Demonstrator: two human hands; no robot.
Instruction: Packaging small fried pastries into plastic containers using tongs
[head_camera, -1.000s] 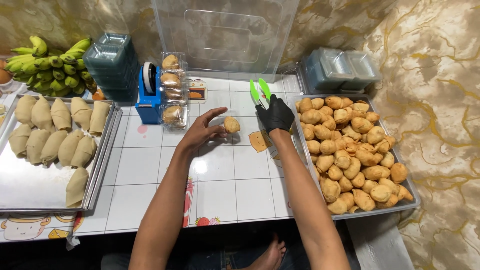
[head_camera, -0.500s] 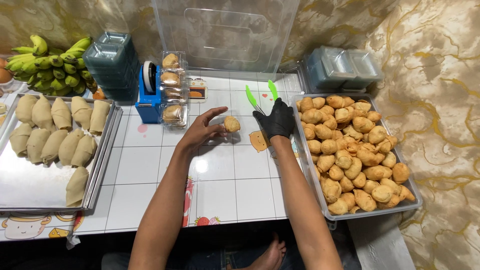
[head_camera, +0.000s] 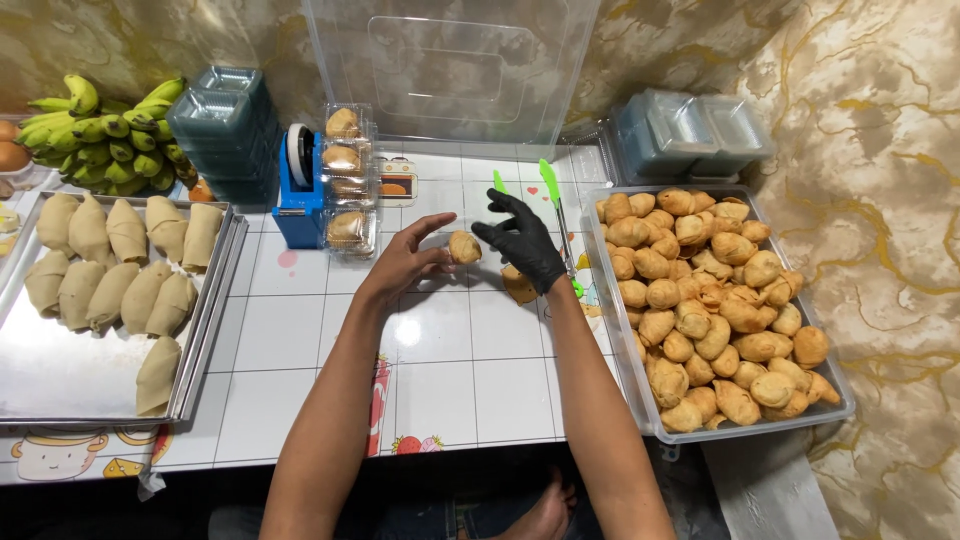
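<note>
Gloved right hand (head_camera: 522, 243) released green tongs (head_camera: 553, 212), now lying on table; fingers spread.

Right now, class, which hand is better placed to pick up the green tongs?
Probably the right hand: gloved, it hovers right beside the green tongs. The bare left hand is farther off, touching a fried pastry.

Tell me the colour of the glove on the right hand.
Black, on the right hand; the head view shows it clearly.
</note>
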